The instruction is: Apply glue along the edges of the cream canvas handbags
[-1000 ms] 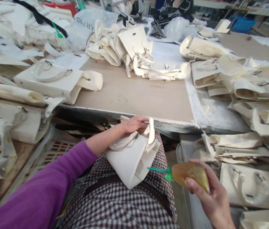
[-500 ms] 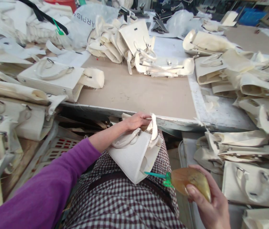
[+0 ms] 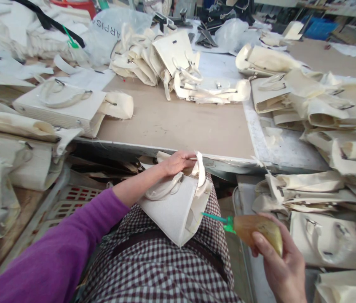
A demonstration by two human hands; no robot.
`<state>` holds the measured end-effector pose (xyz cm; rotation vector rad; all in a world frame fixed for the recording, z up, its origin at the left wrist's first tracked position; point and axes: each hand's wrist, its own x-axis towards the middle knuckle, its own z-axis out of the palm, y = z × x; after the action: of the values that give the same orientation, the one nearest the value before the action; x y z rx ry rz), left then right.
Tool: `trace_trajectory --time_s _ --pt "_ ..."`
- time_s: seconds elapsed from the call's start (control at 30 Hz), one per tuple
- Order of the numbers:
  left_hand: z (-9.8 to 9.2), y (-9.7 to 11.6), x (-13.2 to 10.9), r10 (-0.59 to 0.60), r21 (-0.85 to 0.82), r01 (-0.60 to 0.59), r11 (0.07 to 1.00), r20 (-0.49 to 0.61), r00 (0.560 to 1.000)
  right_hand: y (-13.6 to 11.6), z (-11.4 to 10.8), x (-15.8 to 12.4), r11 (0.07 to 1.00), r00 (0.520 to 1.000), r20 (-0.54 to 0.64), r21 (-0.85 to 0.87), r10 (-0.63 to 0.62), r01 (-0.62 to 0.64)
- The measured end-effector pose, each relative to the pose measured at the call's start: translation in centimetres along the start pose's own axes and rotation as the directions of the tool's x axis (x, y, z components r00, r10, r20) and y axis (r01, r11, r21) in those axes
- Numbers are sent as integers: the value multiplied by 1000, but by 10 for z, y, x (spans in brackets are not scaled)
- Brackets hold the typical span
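A cream handbag (image 3: 168, 206) rests tilted on my lap, its side gusset facing right. My left hand (image 3: 179, 162) is closed on the bag's top edge near the table's front; some fingertips are hidden behind the material. In my right hand (image 3: 280, 252) lies a squeeze bottle (image 3: 256, 231) of amber, glue-like liquid, fingers wrapped round it. Its green nozzle (image 3: 215, 217) points left, with the tip at the bag's side panel. Whether the tip touches the panel I cannot tell.
Ahead is a brown-topped table (image 3: 171, 126) bearing a heap of cream bags (image 3: 174, 54). More bags are stacked at left (image 3: 60, 105) and right (image 3: 323, 235). A plastic crate (image 3: 73, 198) stands low on the left. Clear plastic wrapping (image 3: 117, 29) lies farther back.
The bottle has moved slightly right and up, so its nozzle tip has gone from the bag's lower corner up along the side panel. My left hand keeps its hold on the bag.
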<state>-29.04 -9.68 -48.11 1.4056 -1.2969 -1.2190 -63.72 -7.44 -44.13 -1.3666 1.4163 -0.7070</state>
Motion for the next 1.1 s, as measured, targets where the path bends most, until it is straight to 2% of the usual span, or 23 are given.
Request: trace_trajectory --time_s 0.17,0.37,0.53,0.73,0.9,1.0,1.1 --pt "-1 -2 0 -3 -5 3 1000 4 1000 8 -3 26 995 995 -42 -9 -95 95" --pt "-1 -2 0 -5 -12 5 1000 15 1000 11 3 39 986 986 -32 -15 -166 166" --pt "-1 -2 0 6 -12 -5 1000 30 1000 3 6 38 990 990 -11 -41 -138 137" --pt "0 1 0 25 5 -26 1000 44 999 -4 0 27 995 990 123 -66 -62 71" --pt "1 1 -2 60 43 -61 997 21 998 -2 3 21 985 968 228 110 103 -130" --pt "-3 5 -8 114 82 -112 990 -22 993 5 6 21 915 956 249 330 153 -232" --pt "-10 16 -23 187 132 -170 976 -123 975 12 4 23 823 970 193 518 151 -231"
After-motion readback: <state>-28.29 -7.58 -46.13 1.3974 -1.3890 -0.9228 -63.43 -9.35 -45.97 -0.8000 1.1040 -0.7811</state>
